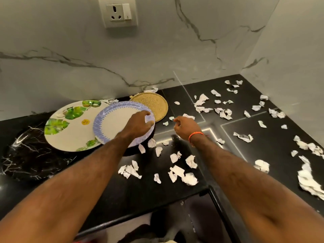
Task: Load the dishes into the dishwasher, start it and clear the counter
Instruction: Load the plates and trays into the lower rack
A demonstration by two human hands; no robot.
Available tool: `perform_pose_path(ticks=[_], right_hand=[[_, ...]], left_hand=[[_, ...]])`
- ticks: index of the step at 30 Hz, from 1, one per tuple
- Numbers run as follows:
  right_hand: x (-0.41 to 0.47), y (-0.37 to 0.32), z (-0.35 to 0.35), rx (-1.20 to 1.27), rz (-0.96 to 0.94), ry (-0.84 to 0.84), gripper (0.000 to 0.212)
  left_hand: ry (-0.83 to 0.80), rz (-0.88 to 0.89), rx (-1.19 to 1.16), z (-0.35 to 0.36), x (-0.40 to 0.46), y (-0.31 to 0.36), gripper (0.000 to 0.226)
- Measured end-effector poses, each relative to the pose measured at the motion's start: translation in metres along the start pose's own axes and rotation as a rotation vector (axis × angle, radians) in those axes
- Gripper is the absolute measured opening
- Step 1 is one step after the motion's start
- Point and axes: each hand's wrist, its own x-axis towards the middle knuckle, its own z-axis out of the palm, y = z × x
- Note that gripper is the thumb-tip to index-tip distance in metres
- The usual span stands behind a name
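black counter (108, 195) strewn with torn paper scraps (177, 171). left hand (138, 123) grips the blue-rimmed plate (114, 123) at its far edge, probably to lift it off the leaf-patterned plate (70, 127). right hand (185, 127) hovers beside, fingers loosely curled, holding nothing.

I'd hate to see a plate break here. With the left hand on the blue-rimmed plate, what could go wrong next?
1. The left hand grips only the far rim of the blue-rimmed plate, so it might slip or tip when lifted.
2. That plate overlaps the leaf-print plate; pulling it may drag that one.
3. Paper scraps lie near the counter edge and could get swept off.
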Motion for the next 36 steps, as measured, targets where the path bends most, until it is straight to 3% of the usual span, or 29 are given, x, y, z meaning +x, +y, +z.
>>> perform_pose_path(ticks=[7,12,16,22,27,32,36], right_hand=[[0.077,-0.021,0.016,0.029,0.106,-0.050,0.046],[0.114,-0.028,0.041,0.006,0.110,-0.099,0.076],[0.126,-0.025,0.050,0.021,0.113,-0.095,0.088],[0.126,-0.028,0.050,0.031,0.132,-0.106,0.088],[0.112,-0.021,0.042,0.118,0.184,-0.044,0.100],[0.094,-0.019,0.028,0.288,0.239,0.051,0.114],[0.083,-0.014,0.013,0.391,0.249,0.271,0.076]], left_hand=[[-0.013,-0.012,0.070,-0.020,0.097,-0.039,0.054],[-0.073,-0.124,0.163,-0.021,0.157,-0.072,0.050],[-0.045,-0.198,0.245,-0.023,0.183,-0.083,0.042],[-0.047,-0.316,0.234,-0.020,0.199,-0.066,0.039],[0.073,-0.154,0.123,-0.033,0.202,-0.057,0.018],[0.116,0.043,-0.276,-0.045,0.196,-0.035,0.045],[0.216,0.096,-0.334,-0.050,0.179,-0.009,0.034]])
